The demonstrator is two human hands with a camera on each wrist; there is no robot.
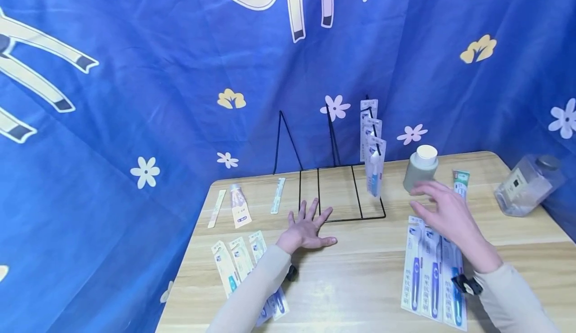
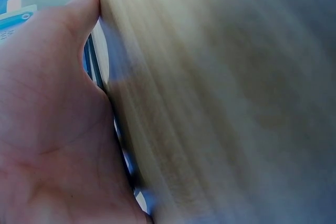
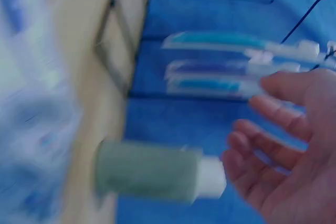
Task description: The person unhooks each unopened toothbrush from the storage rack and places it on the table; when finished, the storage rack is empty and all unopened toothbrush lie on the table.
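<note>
Nearest the front edge of the table [image 1: 360,293], three packed toothbrushes [image 1: 432,273] are laid side by side toward the right corner, and a second set of packs [image 1: 238,263] is seen at the left front, partly under the left sleeve. The right hand [image 1: 443,213] is held in the air just above the right packs, fingers spread and relaxed, nothing pinched; the green bottle [image 1: 420,169] with the white cap is stood just beyond its fingertips, apart from them. The left hand [image 1: 306,230] is laid flat on the table mid-way, fingers splayed, tips at the front wire of the black rack [image 1: 342,193]; nothing is gripped. Three toothbrush packs [image 1: 372,148] are hung on the rack's right upright. A tube [image 1: 238,205] and two slim packs are laid toward the back left edge, a glass bottle [image 1: 526,185] at the right edge.

Risk, as judged: the green bottle could be knocked over by a fast reach, since the right-wrist view is blurred by motion. The light rack could be tipped or slid if its wire is nudged.
</note>
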